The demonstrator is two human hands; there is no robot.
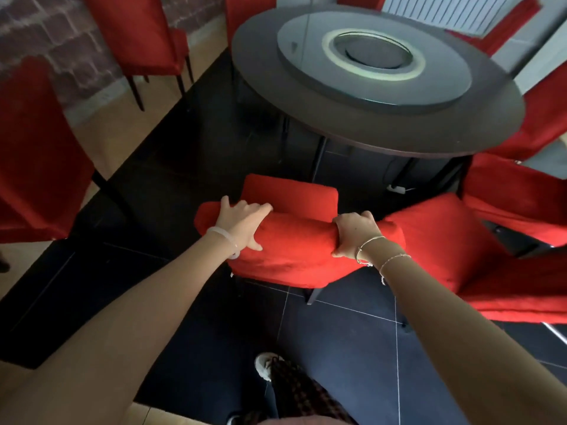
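Note:
A red upholstered chair (pixel 294 250) stands on the dark tiled floor in front of me, its seat facing the round table. My left hand (pixel 242 222) grips the top of the chair's backrest near its left end, fingers over the top and thumb at the back. My right hand (pixel 356 234) is wrapped round the same top edge near its right end. Both wrists wear bracelets.
A round dark table (pixel 478 130) with a grey turntable (pixel 291 50) stands beyond the chair. More red chairs (pixel 478 240) crowd the right side, another (pixel 36 167) is at the left, and one (pixel 138 35) is at the back by a brick wall. My shoe (pixel 265 365) is below.

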